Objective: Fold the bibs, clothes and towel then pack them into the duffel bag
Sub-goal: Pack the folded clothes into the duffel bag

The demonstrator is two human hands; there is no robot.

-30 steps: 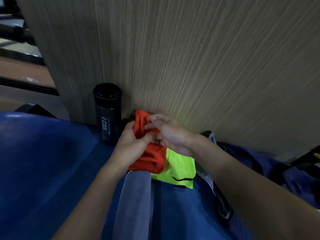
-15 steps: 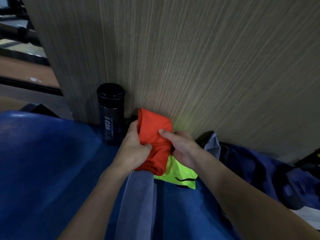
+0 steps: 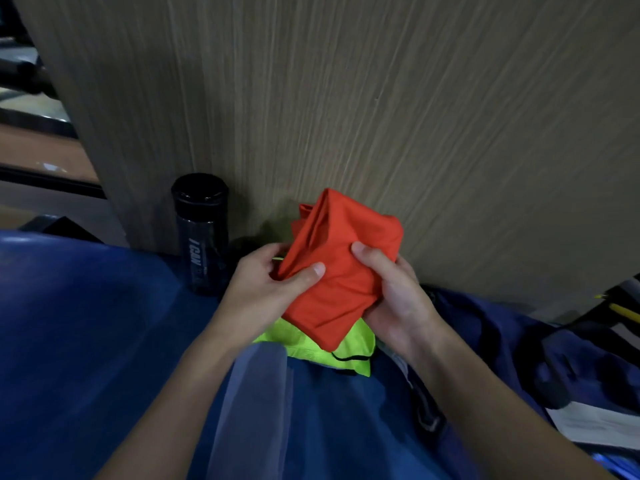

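A folded orange bib (image 3: pixel 341 268) is held up in front of the wood-grain panel by both hands. My left hand (image 3: pixel 266 289) grips its left edge with the thumb pressed on the front. My right hand (image 3: pixel 394 296) grips its right side, thumb on top and fingers curled behind. Under it lies a folded neon-yellow bib (image 3: pixel 349 348) with black trim, on blue fabric. A dark blue duffel bag (image 3: pixel 502 341) with black straps sits at the right against the panel.
A black bottle (image 3: pixel 202 233) stands upright left of my hands, by the wood-grain panel (image 3: pixel 381 116). A grey strip of cloth (image 3: pixel 252 410) runs toward me over the blue surface (image 3: pixel 86 323). White paper (image 3: pixel 595 424) lies at the right edge.
Both hands have lifted the orange bib higher and turned it, so it now stands clear above the yellow bib. My right hand moved from beneath it to its right side.
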